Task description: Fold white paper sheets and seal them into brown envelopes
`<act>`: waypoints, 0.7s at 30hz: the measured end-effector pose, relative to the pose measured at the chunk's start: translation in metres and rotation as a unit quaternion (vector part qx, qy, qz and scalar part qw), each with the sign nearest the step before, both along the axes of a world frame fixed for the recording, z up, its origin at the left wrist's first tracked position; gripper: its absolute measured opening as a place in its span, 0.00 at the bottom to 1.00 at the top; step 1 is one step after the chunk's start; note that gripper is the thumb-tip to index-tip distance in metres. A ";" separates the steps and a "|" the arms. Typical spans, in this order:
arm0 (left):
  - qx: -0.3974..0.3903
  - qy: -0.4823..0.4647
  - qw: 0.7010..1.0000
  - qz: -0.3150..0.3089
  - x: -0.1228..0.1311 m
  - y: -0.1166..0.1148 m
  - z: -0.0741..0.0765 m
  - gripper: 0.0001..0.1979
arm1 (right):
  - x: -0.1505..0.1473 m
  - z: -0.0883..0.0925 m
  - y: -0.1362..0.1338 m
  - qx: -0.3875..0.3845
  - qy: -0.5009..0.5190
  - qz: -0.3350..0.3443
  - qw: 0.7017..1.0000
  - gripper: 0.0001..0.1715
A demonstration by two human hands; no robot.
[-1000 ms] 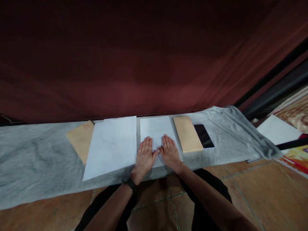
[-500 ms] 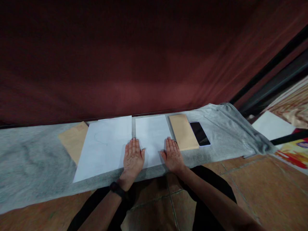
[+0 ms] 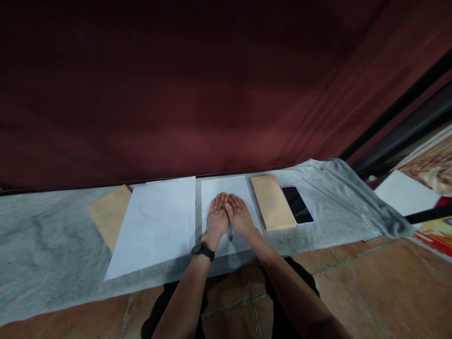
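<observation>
Evenly, the left hand (image 3: 217, 219) and right hand (image 3: 240, 217) rest palm-down, touching, each grip flattened, fingers extended, grasping nothing. The small white sheet (image 3: 228, 184) lies directly beneath both, equally near, its long axis pointing forward. Right of that sheet sit a smooth brown paper stack (image 3: 273, 202) and glossy phone (image 3: 297, 205); left, larger white paper (image 3: 155, 226); underneath, plush grey cloth (image 3: 52, 254).

A long, narrow surface (image 3: 45, 249) draped in grey cloth (image 3: 334, 202), rumpled towards its right end, carries flat things in a row. From left to right lie 1 brown envelope (image 3: 108, 211), large white sheets (image 3: 155, 226) overlapping it, narrower white paper (image 3: 228, 184), a brown stack (image 3: 273, 202) and 1 dark-screened phone (image 3: 297, 204).
</observation>
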State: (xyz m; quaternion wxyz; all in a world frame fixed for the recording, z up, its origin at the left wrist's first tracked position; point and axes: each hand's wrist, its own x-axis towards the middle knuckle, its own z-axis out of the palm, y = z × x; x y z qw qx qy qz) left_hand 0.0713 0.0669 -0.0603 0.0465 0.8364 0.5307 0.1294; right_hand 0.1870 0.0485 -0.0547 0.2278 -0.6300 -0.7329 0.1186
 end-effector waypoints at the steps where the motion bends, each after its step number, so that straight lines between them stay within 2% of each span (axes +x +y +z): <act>1: 0.002 0.007 1.000 0.011 0.002 0.004 -0.001 0.29 | -0.001 -0.002 0.005 0.001 -0.010 -0.009 1.000 0.31; 5: 0.015 0.002 0.998 0.068 0.003 0.016 -0.005 0.28 | 0.002 -0.012 0.015 0.017 -0.048 -0.049 0.997 0.31; 10: 0.031 -0.021 0.987 0.159 -0.007 0.027 -0.012 0.29 | 0.013 -0.023 0.016 0.068 -0.074 -0.121 0.988 0.33; 14: 0.047 -0.024 0.981 0.185 -0.006 0.033 -0.008 0.30 | 0.015 -0.028 0.014 0.086 -0.071 -0.150 0.982 0.32; 16: 0.045 -0.024 0.989 0.137 0.004 0.038 -0.002 0.30 | 0.014 -0.028 0.013 0.086 -0.068 -0.156 0.982 0.32; 19: 0.003 -0.001 1.000 -0.019 0.020 0.051 0.006 0.29 | 0.014 -0.029 0.010 0.087 -0.069 -0.152 0.982 0.31; 21: -0.024 0.024 0.996 -0.084 0.026 0.061 0.007 0.28 | 0.014 -0.030 0.009 0.089 -0.073 -0.142 0.983 0.30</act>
